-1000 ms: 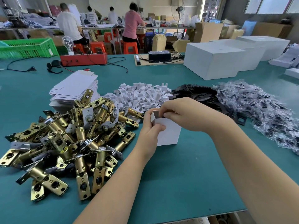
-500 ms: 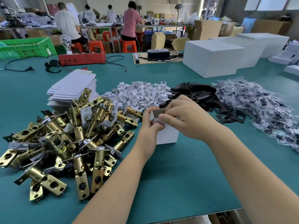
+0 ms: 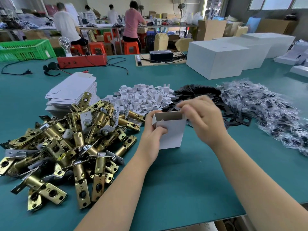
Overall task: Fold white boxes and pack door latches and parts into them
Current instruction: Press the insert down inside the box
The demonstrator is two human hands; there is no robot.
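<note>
- Box (image 3: 170, 130) stands upright on the green table (image 3: 191, 172), open mouth up, between both hands, just right of the latch pile (image 3: 66, 147).
- Left hand (image 3: 152, 135) grips the box's left wall, thumb on the near face, fingers curled round the far left corner.
- Right hand (image 3: 203, 120) sits at the top right edge, fingers bent toward the rim. It's motion-blurred, so can't tell if it pinches a flap or just hovers off it.
- Step in hand, by my read: box is erected, bottom looks closed, top flaps not yet dealt with. Something small and pale shows inside near the left wall; can't tell if it's a tuck flap or a part.
- To do it well: keep the left grip low and firm on the wall so the box stays square, not squashed into a diamond.
- Keep the mouth fully open before loading. Push side flaps outward, don't let them fold in.
- Base flat on the table while loading; thin card likely buckles if pressed from above unsupported.
- Next pick is probably a latch: nearest ones lie just left of the left hand, short reach.
- White inserts (image 3: 146, 99), black plates (image 3: 200, 95) and bagged parts (image 3: 266, 110) lie behind and right, within the right hand's reach.
- Risk: latches are tangled, pulling one may drag others into the box and tip it.
</note>
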